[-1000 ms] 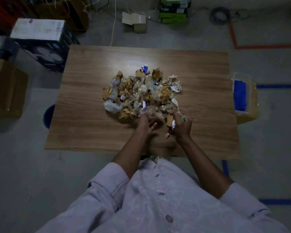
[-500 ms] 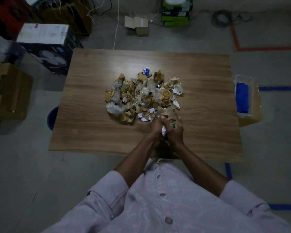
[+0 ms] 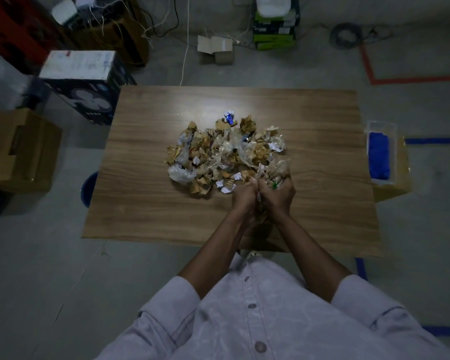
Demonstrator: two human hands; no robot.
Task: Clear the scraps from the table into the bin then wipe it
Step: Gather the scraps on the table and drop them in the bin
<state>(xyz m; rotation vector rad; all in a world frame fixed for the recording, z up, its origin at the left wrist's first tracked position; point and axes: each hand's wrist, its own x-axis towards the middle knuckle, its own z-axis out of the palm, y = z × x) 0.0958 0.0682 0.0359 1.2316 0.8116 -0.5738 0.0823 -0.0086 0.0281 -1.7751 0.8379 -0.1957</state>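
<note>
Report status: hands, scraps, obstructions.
Left hand and right hand grip a handful of scraps. Pile sits on table. Blue bin at table's left edge; nothing blocking.

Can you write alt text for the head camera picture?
Seen from above, a person's left hand and right hand, side by side, grip scraps at the near edge of a pile on a wooden table. A blue bin shows beside the table's left edge; a blue cloth lies in a clear tray at right.
</note>
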